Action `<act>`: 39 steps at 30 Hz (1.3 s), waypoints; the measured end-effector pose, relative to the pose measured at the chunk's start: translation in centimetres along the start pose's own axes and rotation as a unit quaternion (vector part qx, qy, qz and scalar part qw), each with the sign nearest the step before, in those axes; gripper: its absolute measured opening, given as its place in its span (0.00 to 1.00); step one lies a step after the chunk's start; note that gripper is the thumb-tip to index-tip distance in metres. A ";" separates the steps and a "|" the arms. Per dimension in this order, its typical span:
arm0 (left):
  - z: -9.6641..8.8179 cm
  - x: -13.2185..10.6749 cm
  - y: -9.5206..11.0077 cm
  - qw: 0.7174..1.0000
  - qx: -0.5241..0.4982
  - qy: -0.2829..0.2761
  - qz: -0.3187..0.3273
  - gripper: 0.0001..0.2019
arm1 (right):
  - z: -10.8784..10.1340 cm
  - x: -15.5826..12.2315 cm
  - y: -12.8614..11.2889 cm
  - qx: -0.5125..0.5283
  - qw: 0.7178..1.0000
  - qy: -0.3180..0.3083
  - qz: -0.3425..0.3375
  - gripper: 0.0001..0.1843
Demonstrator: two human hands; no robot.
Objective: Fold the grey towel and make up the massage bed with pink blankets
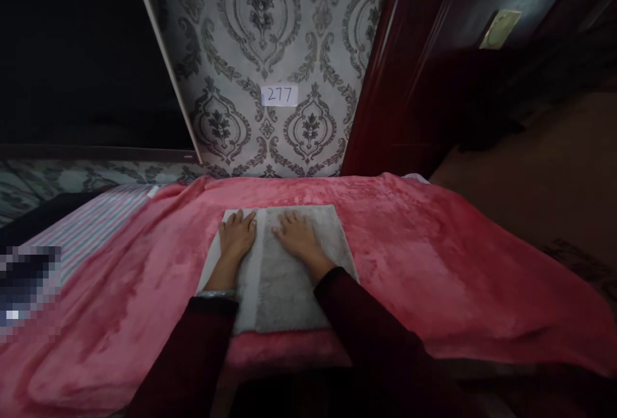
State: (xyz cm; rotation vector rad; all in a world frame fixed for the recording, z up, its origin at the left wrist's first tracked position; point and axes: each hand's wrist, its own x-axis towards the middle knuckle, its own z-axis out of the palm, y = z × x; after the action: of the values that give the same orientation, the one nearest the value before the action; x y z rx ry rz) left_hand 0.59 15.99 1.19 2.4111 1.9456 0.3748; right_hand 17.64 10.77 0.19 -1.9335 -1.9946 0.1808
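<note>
Towel [294, 292], pale grey and folded to a rectangle, lies flat on a pink blanket [434, 263] that covers the bed, near the bed's front edge and straight ahead of the person. A lighter strip [255, 263] runs lengthwise down the towel, left of its middle, where 1 layer seems to overlap another.

Both hands rest on the far half of the towel, palms down. The left hand [236, 235] sits on the left part, its fingers stretched flat and slightly spread, reaching almost to the far edge; it grips nothing. The right hand [297, 235] lies just beside it on the darker grey part, also flat with fingers extended, and it too holds nothing. The 2 hands are close together but do not touch. Dark red sleeves [366, 328] cover both forearms, and a pale band [216, 292] shows at the left wrist.

To the left, the blanket gives way to a striped sheet [96, 225]. Behind the bed stands a wall with grey ornamental wallpaper [270, 32], and a small white label [279, 94] reading 277 is stuck on it. A dark red door [409, 83] stands to the right of the wallpaper, with brown floor [530, 173] beyond the bed's right side.
</note>
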 end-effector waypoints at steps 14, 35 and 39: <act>-0.5 -0.3 0.4 1.000 -0.008 0.003 -0.006 0.27 | -5.1 -1.9 9.4 -0.029 0.984 0.071 0.159 0.32; -0.5 0.1 0.2 1.000 0.021 -0.016 0.004 0.28 | -4.2 -1.2 8.1 -0.031 0.985 -0.031 0.170 0.35; -0.7 -0.1 0.4 1.000 0.013 -0.015 -0.003 0.27 | -6.4 -3.6 9.2 -0.022 0.978 -0.057 0.198 0.33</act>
State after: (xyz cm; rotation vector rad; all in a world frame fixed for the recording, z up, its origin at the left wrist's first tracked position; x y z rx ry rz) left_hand 0.82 15.71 1.89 2.4111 1.9569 0.3142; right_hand 28.45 6.78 2.49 -2.3807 -1.6672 0.3566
